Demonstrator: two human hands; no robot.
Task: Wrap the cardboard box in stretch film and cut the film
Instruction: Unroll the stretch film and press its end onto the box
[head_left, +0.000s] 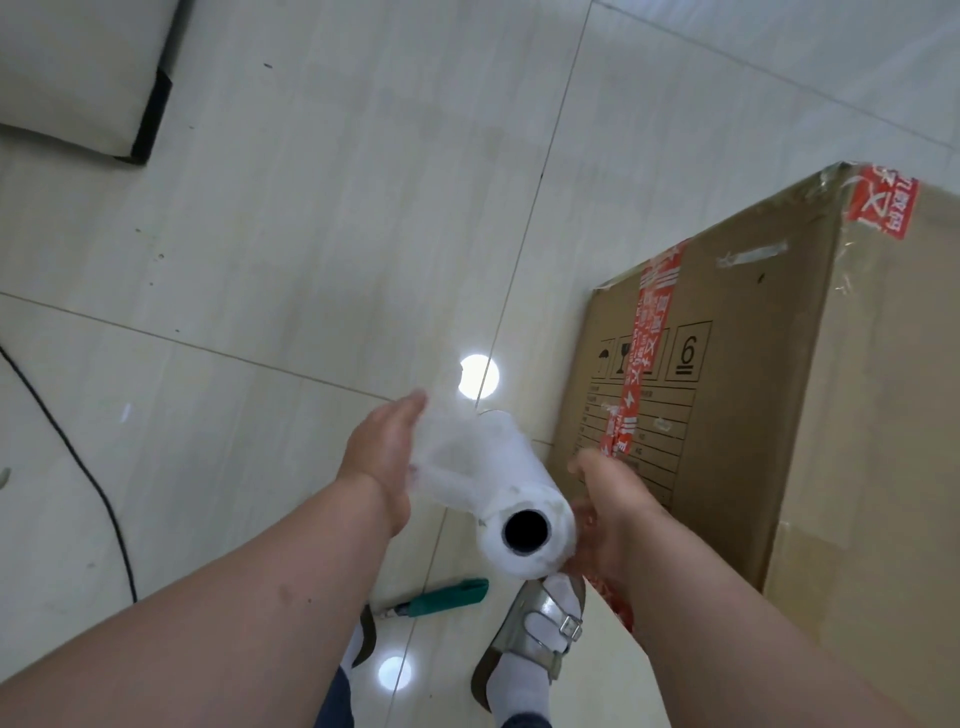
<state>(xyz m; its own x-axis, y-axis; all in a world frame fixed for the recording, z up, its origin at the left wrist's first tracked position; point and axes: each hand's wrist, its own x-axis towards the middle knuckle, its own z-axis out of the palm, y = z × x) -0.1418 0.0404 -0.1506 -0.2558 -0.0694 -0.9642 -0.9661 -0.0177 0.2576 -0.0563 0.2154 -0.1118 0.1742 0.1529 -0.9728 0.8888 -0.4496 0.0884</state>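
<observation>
Right, both hands, left (382, 457) & right (605, 512), closed round the film roll (498, 493) w/ box (779, 389) unwrapped; loose film could bunch.

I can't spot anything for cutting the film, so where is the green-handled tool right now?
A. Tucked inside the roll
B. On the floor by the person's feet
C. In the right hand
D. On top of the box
B: the green-handled tool lies on the floor tiles beside the sandalled foot, untouched by either hand.
</observation>
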